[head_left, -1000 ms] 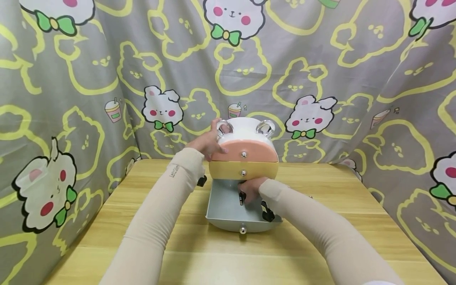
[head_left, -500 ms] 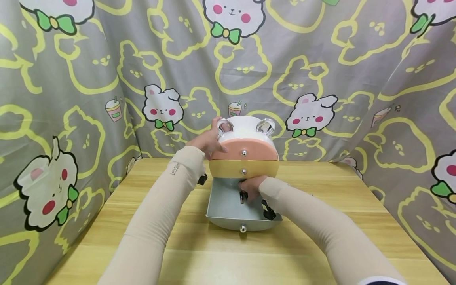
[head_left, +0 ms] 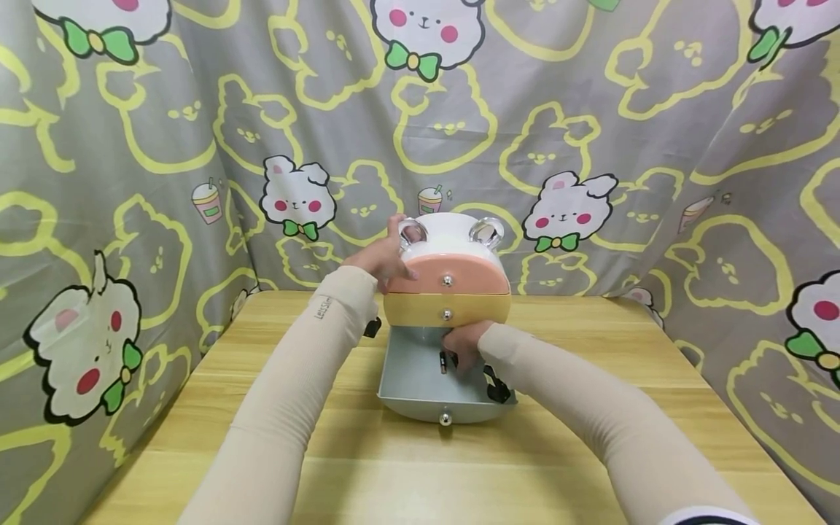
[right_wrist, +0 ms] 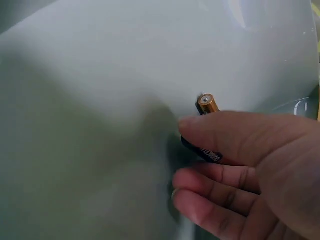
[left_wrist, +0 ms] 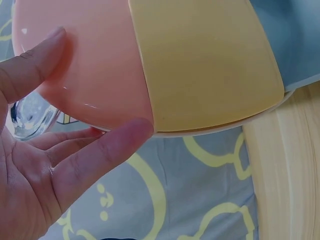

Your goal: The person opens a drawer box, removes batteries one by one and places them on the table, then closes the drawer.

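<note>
A small bear-eared drawer cabinet (head_left: 485, 312) stands on the table. Its peach top drawer (left_wrist: 95, 60) and yellow middle drawer (left_wrist: 205, 65) are closed; the grey bottom drawer (head_left: 413, 372) is pulled out. My left hand (head_left: 383, 261) grips the cabinet's upper left side, thumb on the peach front, other fingers around the edge and partly hidden. Inside the grey drawer, my right hand (head_left: 464, 344) pinches black-and-copper Duracell batteries (right_wrist: 207, 104) between thumb and fingers. Copper and black parts show above and below the thumb, but the thumb hides their middle, so an exact number is unclear.
The wooden table (head_left: 367, 474) extends around the cabinet. A patterned grey curtain (head_left: 367, 109) encloses the back and both sides. Black wrist-camera pieces (head_left: 496, 385) sit near both wrists, one over the drawer's right rim.
Both hands stay almost in place. The right hand in the drawer shifts only slightly, still with the battery below its fingers; the whole view drifts a little.
</note>
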`<state>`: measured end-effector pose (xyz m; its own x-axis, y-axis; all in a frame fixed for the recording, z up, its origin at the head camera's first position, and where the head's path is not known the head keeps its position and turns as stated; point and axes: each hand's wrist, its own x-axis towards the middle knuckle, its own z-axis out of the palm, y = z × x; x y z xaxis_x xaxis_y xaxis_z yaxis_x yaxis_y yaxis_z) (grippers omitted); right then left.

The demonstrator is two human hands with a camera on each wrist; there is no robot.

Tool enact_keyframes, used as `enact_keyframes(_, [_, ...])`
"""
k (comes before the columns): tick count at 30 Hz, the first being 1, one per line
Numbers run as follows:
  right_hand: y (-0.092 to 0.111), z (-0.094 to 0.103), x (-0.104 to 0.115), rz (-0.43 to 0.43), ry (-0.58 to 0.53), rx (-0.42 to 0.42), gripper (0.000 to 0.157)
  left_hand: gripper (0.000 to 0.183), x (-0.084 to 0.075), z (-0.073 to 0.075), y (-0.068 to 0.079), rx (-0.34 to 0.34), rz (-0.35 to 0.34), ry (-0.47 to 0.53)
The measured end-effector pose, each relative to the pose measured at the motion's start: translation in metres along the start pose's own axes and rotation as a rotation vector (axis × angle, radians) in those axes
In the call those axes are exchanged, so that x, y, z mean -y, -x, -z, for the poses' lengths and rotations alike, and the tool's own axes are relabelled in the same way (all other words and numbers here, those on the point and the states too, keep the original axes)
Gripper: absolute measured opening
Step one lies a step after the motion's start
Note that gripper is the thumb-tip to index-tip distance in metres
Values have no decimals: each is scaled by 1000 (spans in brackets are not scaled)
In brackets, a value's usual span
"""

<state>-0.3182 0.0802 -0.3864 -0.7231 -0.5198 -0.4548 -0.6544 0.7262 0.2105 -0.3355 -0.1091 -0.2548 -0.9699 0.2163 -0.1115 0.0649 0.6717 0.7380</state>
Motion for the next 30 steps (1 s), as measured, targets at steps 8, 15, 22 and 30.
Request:
enact_keyframes(8, [10,8,1,8,-80,8,26,120,-2,1,-1,-4,-8,-4])
enact_keyframes(15, [16,8,-3,26,-83,-31,27,121,-2,0,0,-10,-5,-11])
enact_keyframes(22, [22,10,-7,33,-139,-100,24,118,1,1,1,1,-16,-12])
enact_keyframes(30, [32,9,-15,153,-217,-205,40,116,1,-1,1,17,-20,21])
